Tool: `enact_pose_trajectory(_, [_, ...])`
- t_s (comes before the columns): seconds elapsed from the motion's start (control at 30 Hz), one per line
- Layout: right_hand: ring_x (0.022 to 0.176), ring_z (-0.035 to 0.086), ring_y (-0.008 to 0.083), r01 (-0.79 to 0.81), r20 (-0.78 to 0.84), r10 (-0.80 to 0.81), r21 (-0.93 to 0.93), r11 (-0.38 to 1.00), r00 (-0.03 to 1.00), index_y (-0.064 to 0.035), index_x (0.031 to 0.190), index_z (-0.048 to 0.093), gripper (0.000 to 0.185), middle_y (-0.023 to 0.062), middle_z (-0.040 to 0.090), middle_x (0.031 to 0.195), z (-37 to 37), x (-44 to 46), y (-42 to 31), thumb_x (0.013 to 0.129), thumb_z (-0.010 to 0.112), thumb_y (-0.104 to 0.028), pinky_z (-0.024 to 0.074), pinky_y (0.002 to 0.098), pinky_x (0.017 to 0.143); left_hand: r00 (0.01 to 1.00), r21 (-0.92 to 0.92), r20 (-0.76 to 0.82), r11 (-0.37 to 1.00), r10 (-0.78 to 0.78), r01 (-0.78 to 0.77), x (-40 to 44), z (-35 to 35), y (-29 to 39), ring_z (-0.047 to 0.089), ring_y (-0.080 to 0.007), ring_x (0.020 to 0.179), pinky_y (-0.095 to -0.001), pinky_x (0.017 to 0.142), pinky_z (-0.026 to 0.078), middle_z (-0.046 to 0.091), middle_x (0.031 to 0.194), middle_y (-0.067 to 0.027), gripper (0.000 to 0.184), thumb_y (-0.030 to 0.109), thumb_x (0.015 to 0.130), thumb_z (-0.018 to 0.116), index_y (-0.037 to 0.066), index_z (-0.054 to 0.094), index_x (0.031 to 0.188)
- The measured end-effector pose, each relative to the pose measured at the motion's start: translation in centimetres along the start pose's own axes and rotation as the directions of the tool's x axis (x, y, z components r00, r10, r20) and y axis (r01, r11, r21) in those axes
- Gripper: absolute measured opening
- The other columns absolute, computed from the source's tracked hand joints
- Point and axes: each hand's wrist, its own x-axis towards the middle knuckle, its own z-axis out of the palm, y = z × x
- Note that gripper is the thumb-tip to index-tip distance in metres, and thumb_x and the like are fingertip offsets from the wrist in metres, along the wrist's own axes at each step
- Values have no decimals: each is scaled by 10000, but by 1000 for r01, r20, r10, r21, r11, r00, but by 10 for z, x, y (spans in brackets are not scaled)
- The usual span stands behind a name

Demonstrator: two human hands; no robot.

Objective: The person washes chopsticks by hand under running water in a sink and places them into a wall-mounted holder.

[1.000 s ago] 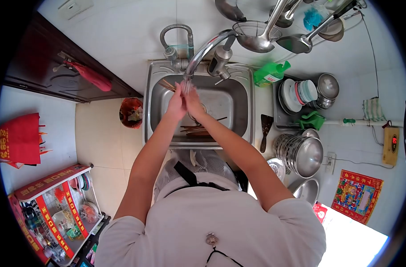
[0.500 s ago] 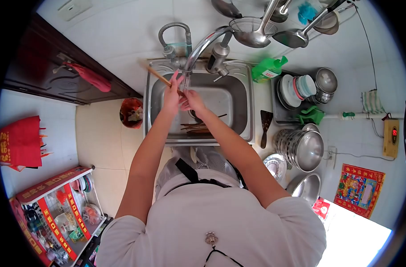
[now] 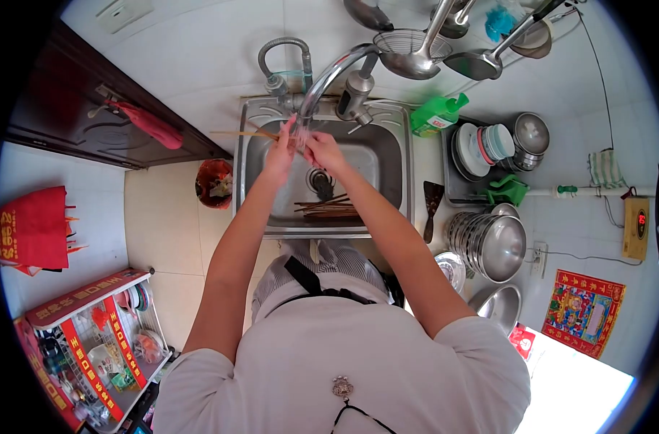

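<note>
Under the curved faucet [image 3: 336,72], my left hand [image 3: 280,153] is closed on a few thin wooden chopsticks [image 3: 260,133], whose ends stick out to the left over the sink's rim. My right hand [image 3: 321,150] is beside it at the running water, its fingers curled; whether they grip the chopsticks' near ends is hard to make out. More brown chopsticks [image 3: 328,209] lie in a loose bundle on the bottom of the steel sink [image 3: 407,170], near the front. Behind them is the drain [image 3: 319,181] with something dark in it.
Right of the sink are a green bottle [image 3: 434,116], a dark slotted spatula [image 3: 432,210], a tray with plates and bowls [image 3: 474,155], and stacked steel bowls [image 3: 499,246]. Ladles [image 3: 412,64] hang above. A bin [image 3: 214,184] stands on the floor to the left.
The chopsticks in my left hand have swung from a steep slant to nearly level and fanned apart. My right hand has moved slightly right, and the drain shows more.
</note>
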Motion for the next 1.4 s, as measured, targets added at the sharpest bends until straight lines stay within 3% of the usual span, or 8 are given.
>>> enact_pose_trajectory(0.13, [410,409,86,16,-80,-20,-52,999,997,-23,750,569,339,31,499,548,2,11,2,904,501,-317,288,229,375,999,-94,-49,996,-12,7,6,2,0,523,-126,816,-272,789,396,578,960,-23,542,474,909,398,61,395,1260])
enact_pose_trajectory(0.33, [630,546,135,434,177,-407,-158,887,896,1,823,616,365,46,571,664,10,33,12,897,506,-339,432,256,597,999,40,-7,998,42,-42,3,-4,5,505,-110,809,-278,764,399,547,885,5,481,483,908,388,104,418,1203])
enact_pose_trajectory(0.53, [678,560,146,335,36,-376,-541,771,926,3,944,586,365,50,595,776,0,28,7,886,523,-351,440,256,625,995,130,-96,991,-21,34,-3,8,4,501,-90,784,-251,719,402,524,857,22,461,522,899,381,115,455,1102])
enact_pose_trajectory(0.73, [617,490,76,-168,287,195,-113,979,938,-51,1067,497,316,6,528,757,-6,-8,-3,882,515,-306,395,211,528,996,67,-81,997,38,-32,8,12,3,562,-137,803,-296,724,454,590,969,-38,524,511,909,363,73,467,1177])
enact_pose_trajectory(0.93, [496,351,46,71,42,-70,-36,997,997,-78,927,511,208,-37,455,669,3,-3,-15,867,544,-274,268,189,429,985,-84,-133,988,114,-126,29,15,-16,518,-88,793,-252,718,420,559,868,2,531,509,916,353,130,453,1274])
enact_pose_trajectory(1.03, [519,382,55,-58,190,30,145,988,981,-77,963,545,185,-49,464,642,-5,3,-26,860,551,-230,275,203,452,987,-83,-97,987,129,-137,29,14,-8,582,-168,886,-316,779,447,617,1005,-70,571,498,926,318,6,564,1078])
enact_pose_trajectory(1.23, [501,363,47,40,45,-45,90,995,998,-57,868,576,178,-46,450,617,-1,4,-18,880,545,-231,267,209,441,999,-62,-40,998,-14,12,14,10,4,563,-166,890,-320,801,446,577,1021,-66,507,473,929,340,116,406,1283])
enact_pose_trajectory(1.4, [489,354,48,112,-91,-110,20,993,990,-48,871,588,186,-39,442,596,-21,-12,10,888,533,-225,276,211,439,962,-375,-262,911,76,-174,7,-6,20,562,-255,1000,-353,870,456,524,1192,-132,433,369,960,302,79,353,1278])
